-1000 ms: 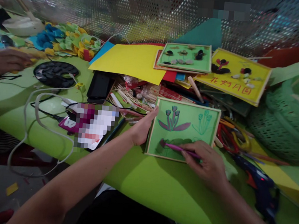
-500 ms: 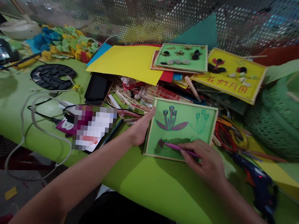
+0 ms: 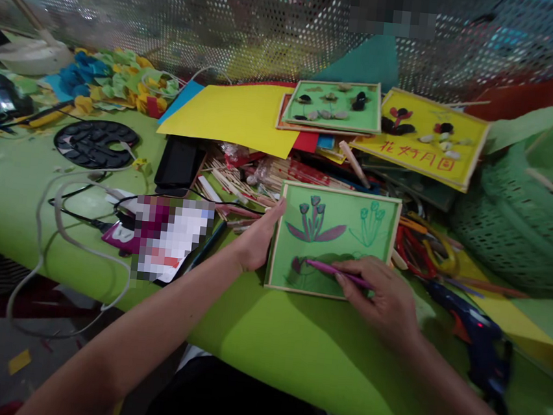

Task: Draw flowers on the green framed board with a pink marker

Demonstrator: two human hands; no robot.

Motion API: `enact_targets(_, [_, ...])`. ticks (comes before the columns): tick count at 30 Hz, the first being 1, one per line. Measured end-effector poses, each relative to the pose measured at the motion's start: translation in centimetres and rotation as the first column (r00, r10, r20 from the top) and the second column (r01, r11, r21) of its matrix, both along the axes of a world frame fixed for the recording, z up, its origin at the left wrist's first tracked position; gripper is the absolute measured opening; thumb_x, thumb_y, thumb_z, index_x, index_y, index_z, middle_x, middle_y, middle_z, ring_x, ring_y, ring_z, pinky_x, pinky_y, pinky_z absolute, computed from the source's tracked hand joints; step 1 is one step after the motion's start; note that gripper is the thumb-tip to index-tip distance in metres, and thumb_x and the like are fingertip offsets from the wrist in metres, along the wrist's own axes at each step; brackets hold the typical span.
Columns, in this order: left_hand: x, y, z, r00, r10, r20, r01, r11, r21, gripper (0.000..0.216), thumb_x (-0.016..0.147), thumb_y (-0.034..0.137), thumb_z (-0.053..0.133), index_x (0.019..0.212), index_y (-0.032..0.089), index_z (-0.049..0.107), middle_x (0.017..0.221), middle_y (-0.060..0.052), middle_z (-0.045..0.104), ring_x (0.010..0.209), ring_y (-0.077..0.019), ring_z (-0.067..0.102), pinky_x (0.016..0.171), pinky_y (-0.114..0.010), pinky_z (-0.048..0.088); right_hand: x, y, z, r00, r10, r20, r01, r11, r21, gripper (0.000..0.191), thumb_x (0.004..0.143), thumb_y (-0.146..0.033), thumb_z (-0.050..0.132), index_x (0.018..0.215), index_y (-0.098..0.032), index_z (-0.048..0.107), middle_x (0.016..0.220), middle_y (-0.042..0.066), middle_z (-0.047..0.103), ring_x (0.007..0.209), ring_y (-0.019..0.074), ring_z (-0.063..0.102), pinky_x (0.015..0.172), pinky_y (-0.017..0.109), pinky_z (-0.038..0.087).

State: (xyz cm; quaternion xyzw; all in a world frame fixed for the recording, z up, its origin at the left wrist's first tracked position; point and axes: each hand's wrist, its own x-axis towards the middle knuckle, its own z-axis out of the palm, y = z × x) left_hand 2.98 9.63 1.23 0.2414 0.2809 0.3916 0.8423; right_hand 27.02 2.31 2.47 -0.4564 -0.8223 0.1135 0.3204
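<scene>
A light green picture board (image 3: 334,242) in a thin wooden frame lies tilted towards me on the table. Flower drawings cover it: one with purple-filled leaves at upper left, a green outline at upper right, and a partly coloured one at lower left. My left hand (image 3: 257,241) grips the frame's left side, thumb along the edge, its other fingers mostly hidden. Between the fingers of my right hand (image 3: 378,292) is a purple marker pen (image 3: 333,270), its tip at the lower left flower. That hand hides the board's lower right corner.
A blue glue gun (image 3: 476,341) and scissors (image 3: 429,248) lie to the right, near a green basket (image 3: 515,217). Wooden sticks (image 3: 239,187), a yellow sheet (image 3: 236,115) and finished pictures (image 3: 335,105) fill the back. A phone (image 3: 177,165), cable and black palette (image 3: 97,143) lie left.
The marker's tip has shifted slightly up and left on the lower flower, and the pen lies a little flatter. My left hand keeps its hold on the frame.
</scene>
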Motion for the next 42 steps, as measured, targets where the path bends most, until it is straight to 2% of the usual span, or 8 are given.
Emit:
enact_targets(6, [0.03,0.00,-0.07,1.000,0.010,0.009,-0.010,1.000,0.009,0.062,0.096,0.063,0.056,0.141,0.021,0.065,0.134,-0.014,0.070,0.133,-0.0357,0.062,0.124,-0.059,0.032,-0.18,0.05,0.31,1.000,0.018,-0.015,-0.018,1.000,0.000,0.012,0.097,-0.021,0.063,0.104,-0.025,0.072,0.082,0.001,0.072,0.071,0.0187,0.067,0.062,0.031,0.051])
enact_targets(11, [-0.07,0.09,-0.41,1.000,0.002,0.030,-0.003,1.000,0.016,0.062,0.095,0.064,0.058,0.137,0.019,0.068,0.132,-0.015,0.072,0.131,-0.0360,0.064,0.122,-0.057,0.036,-0.26,0.01,0.50,0.999,0.031,-0.015,-0.031,0.999,-0.026,0.012,0.097,-0.020,0.063,0.104,-0.026,0.072,0.082,0.001,0.073,0.071,0.0194,0.067,0.061,0.032,0.051])
enact_targets(19, [-0.16,0.14,-0.44,1.000,-0.007,0.018,0.007,1.000,0.011,0.065,0.097,0.064,0.055,0.141,0.019,0.065,0.134,-0.014,0.071,0.127,-0.0341,0.067,0.119,-0.055,0.041,-0.07,-0.02,0.33,1.000,0.007,-0.007,-0.007,1.000,-0.015,0.012,0.098,-0.021,0.063,0.105,-0.025,0.071,0.084,0.002,0.072,0.073,0.0193,0.067,0.063,0.032,0.051])
enact_targets(27, [-0.03,0.07,-0.35,1.000,0.006,0.027,-0.006,1.000,0.006,0.062,0.098,0.061,0.054,0.141,0.019,0.065,0.133,-0.015,0.071,0.127,-0.0345,0.067,0.121,-0.056,0.038,-0.46,0.09,0.94,0.998,0.068,-0.005,-0.068,0.997,-0.035,0.010,0.097,-0.021,0.062,0.100,-0.025,0.071,0.080,0.002,0.072,0.069,0.0182,0.066,0.060,0.031,0.051])
enact_targets(35, [-0.08,0.19,-0.75,1.000,0.005,0.016,-0.005,1.000,0.008,0.063,0.095,0.065,0.056,0.136,0.019,0.069,0.131,-0.015,0.072,0.128,-0.0352,0.066,0.121,-0.057,0.038,-0.24,0.06,0.46,1.000,0.030,-0.005,-0.030,0.999,-0.027,0.012,0.098,-0.022,0.062,0.104,-0.026,0.072,0.082,0.002,0.073,0.071,0.0194,0.068,0.061,0.032,0.052])
enact_targets(42, [-0.11,0.14,-0.73,1.000,0.013,0.025,-0.013,1.000,0.011,0.063,0.096,0.063,0.056,0.140,0.020,0.066,0.135,-0.015,0.070,0.130,-0.0348,0.064,0.121,-0.056,0.038,-0.47,-0.02,0.77,0.997,0.076,-0.008,-0.076,0.997,-0.030,0.010,0.097,-0.021,0.063,0.100,-0.026,0.071,0.080,0.001,0.072,0.068,0.0183,0.067,0.060,0.031,0.051])
